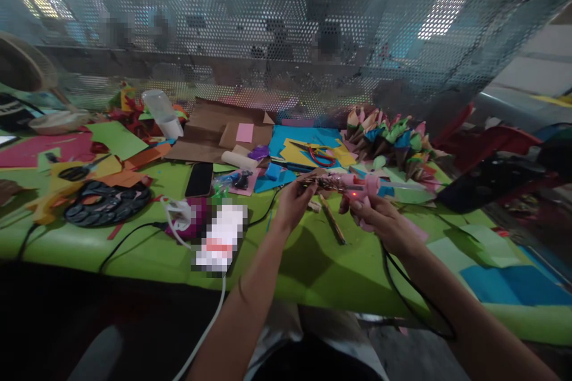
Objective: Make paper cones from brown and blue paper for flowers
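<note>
My right hand (379, 220) is wrapped round the grip of a pink hot glue gun (357, 184). A small orange light glows on the gun's side, and its black cord hangs down past my right forearm. The gun's front end points left, toward my left hand (292, 202). The fingers of my left hand are closed at a small brownish, shiny piece (318, 180) close to the gun's tip; blur hides what it is and whether the tip touches it. Below, a thin brown stick (333, 221) lies on the green tabletop (308, 274).
Scissors with red handles (322, 156) lie on yellow paper at the back. Several paper flowers (393, 134) stand at the back right. Left are a black phone (199, 180), a lit phone on a white cable (221, 238) and a yellow glue gun (51, 202). A perforated screen (277, 24) rises behind.
</note>
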A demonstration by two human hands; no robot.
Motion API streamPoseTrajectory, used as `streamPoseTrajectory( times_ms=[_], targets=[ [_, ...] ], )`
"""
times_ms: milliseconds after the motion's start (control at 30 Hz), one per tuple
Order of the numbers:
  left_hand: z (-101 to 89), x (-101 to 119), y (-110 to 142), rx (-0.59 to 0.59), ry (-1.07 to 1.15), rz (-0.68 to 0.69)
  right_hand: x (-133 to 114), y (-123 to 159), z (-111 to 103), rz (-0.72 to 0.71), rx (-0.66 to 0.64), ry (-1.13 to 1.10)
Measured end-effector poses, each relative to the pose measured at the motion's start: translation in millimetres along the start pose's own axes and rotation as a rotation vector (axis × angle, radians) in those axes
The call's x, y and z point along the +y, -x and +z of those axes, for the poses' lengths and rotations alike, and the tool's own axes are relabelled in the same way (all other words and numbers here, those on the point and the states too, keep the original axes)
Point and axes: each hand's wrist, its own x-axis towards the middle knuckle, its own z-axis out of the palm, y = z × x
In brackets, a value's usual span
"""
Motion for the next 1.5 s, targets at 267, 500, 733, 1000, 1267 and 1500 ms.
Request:
streamPoseTrajectory(
  times_ms=[267, 500, 733, 1000, 1267, 1500],
  targets=[
    [-0.8, -1.8, -0.8, -0.019, 0.013, 0.020, -3.0, -0.6, -1.2, -0.009, 0.004, 0.014],
    [-0.2, -4.5, -2.1, -0.070, 0.068, 0.054, 1.4, -1.1, -2.4, 0.012, 0.024, -0.004],
    [0.1, -10.1, -4.0, -0.088, 0.106, 0.060, 4.8, -1.6, -6.4, 0.013, 0.028, 0.007],
    [0.0, -3.7, -2.1, -0.083, 0.046, 0.066, -3.6, 1.3, -2.4, 0.003, 0.012, 0.024],
    [-0.5, -4.3, -2.8, -0.078, 0.034, 0.083, 8.8, -1.7, -7.5, 0.017, 0.036, 0.027],
    [-0.8, -2.1, -2.0, -0.074, 0.005, 0.088, 8.4, 0.2, -8.8, 0.017, 0.038, 0.027]
  ],
)
